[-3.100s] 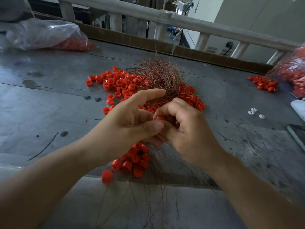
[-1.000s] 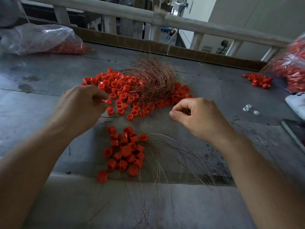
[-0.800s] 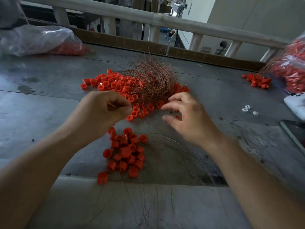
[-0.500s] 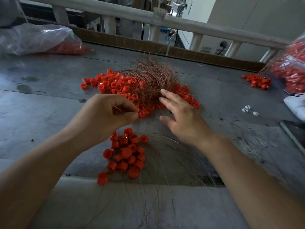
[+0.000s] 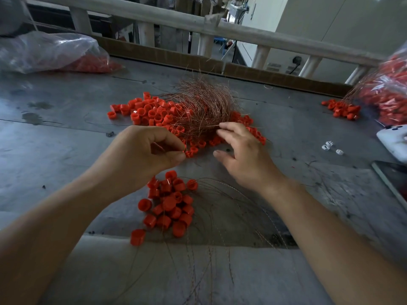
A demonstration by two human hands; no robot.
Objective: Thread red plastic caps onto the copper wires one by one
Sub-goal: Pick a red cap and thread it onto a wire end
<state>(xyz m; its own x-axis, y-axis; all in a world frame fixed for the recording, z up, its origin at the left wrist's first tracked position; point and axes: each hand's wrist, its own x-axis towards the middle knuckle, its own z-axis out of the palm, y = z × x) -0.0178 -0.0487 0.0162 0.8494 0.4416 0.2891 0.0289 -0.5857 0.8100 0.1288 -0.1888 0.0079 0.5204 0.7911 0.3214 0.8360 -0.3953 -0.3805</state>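
Left hand [image 5: 143, 157] hovers just before the copper wire tangle [image 5: 202, 106], thumb and forefinger pinched together; what they hold is hidden. Right hand [image 5: 244, 159], fingers spread, touches the tangle's near edge. Loose red caps [image 5: 149, 111] ring the tangle. Nearer than it lie wired caps [image 5: 169, 205].

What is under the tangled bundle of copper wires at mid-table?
Loose red plastic caps spread out from beneath the tangled copper wire bundle on the grey metal table. Whatever lies under its dense middle is covered by wire.
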